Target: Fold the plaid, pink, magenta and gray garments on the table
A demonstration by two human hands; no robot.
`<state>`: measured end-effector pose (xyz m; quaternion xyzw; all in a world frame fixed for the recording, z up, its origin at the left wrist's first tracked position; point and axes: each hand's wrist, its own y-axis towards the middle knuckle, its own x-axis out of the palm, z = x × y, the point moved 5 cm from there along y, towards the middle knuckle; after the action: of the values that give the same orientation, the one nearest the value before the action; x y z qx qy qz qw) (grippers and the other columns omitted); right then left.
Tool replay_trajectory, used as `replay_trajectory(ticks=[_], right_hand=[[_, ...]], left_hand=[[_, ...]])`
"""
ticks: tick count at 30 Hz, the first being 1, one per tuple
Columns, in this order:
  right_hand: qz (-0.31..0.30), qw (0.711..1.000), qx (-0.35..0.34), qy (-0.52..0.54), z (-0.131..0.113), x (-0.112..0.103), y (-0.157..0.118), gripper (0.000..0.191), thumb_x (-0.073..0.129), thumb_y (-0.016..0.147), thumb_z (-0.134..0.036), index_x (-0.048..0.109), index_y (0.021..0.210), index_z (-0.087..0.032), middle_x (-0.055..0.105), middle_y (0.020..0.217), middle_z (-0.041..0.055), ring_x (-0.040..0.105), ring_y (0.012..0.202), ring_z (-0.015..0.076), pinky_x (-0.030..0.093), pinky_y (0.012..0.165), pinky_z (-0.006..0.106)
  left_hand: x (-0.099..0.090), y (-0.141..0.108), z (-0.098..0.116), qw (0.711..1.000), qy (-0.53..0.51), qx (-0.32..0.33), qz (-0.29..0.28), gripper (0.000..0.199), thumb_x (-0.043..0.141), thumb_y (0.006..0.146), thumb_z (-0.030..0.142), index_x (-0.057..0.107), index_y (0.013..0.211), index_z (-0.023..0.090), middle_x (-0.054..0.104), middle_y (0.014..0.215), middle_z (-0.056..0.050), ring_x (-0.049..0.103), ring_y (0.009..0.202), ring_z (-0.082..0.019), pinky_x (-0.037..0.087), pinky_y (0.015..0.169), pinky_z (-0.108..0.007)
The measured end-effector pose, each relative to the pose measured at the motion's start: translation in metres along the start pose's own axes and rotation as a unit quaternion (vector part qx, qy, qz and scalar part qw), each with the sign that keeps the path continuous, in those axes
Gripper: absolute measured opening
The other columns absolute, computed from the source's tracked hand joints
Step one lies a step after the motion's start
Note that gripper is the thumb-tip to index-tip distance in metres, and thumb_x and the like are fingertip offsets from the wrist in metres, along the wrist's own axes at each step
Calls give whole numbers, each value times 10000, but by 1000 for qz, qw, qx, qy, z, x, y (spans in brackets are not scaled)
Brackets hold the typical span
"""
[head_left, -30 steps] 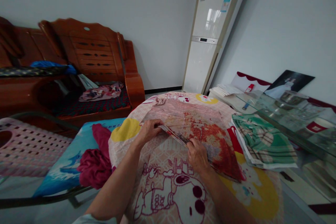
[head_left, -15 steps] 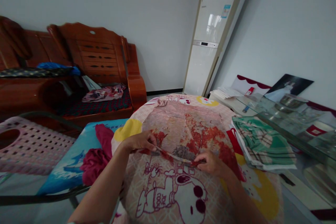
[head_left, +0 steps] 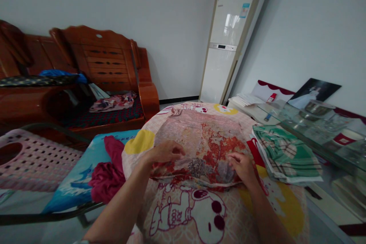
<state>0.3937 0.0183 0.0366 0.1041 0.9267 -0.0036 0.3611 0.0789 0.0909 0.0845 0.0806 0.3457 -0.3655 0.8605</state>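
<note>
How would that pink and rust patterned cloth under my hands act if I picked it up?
The patterned cloth would probably droop, since it lies flat with soft wrinkles. It looks thin, so likely light for its spread. Rolling seems unlikely with it spread out.

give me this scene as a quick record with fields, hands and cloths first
left hand: over the printed cloth, fingers bent, contact unclear
right hand: over the same cloth, fingers bent, contact unclear
printed cloth: pinkish with rust-red and grey patches, spread out, near edge wavy
surface: round table with a patterned cover
right of printed cloth: green plaid cloth, folded
left of table: magenta cloth, crumpled, on a blue printed cover
background: wooden seat, tall white cabinet-like unit
</note>
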Motion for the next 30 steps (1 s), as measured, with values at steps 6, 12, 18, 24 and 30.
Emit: replay_trajectory(ticks=[6, 12, 18, 24, 30], right_hand=[[154, 914, 103, -360, 24, -42, -5, 347, 390, 938, -241, 691, 1063, -122, 715, 940, 164, 681, 881, 261, 471, 754, 334], [63, 891, 191, -407, 44, -49, -22, 351, 429, 946, -336, 688, 1057, -127, 714, 980, 184, 688, 933, 274, 483, 748, 341], [53, 899, 199, -386, 51, -56, -30, 361, 485, 926, -429, 695, 1028, -153, 716, 1002, 163, 687, 939, 271, 475, 730, 329], [70, 906, 198, -368, 47, -54, -27, 233, 481, 906, -278, 678, 932, -157, 718, 939, 119, 679, 932, 230, 450, 721, 284], [79, 917, 170, -351, 50, -46, -26, 223, 551, 884, -338, 673, 911, -154, 715, 941, 118, 677, 904, 239, 443, 702, 291]], left_hand=[[89, 44, 67, 981, 65, 171, -58, 223, 637, 821, 322, 723, 986, 198, 720, 940, -31, 642, 822, -160, 440, 723, -221], [156, 45, 85, 956, 185, 212, -78, 350, 728, 745, 415, 639, 1008, 202, 681, 1005, -51, 640, 923, -227, 453, 730, -263], [159, 39, 81, 954, 182, 228, -72, 116, 623, 830, 242, 607, 941, 213, 679, 943, -2, 633, 883, -163, 429, 711, -228], [154, 40, 80, 959, 173, 219, -55, 86, 600, 838, 218, 602, 922, 196, 677, 920, -2, 625, 846, -149, 425, 709, -224], [159, 34, 85, 950, 180, 248, -63, 238, 609, 839, 243, 602, 1076, 236, 663, 1057, -27, 632, 969, -190, 453, 754, -237]])
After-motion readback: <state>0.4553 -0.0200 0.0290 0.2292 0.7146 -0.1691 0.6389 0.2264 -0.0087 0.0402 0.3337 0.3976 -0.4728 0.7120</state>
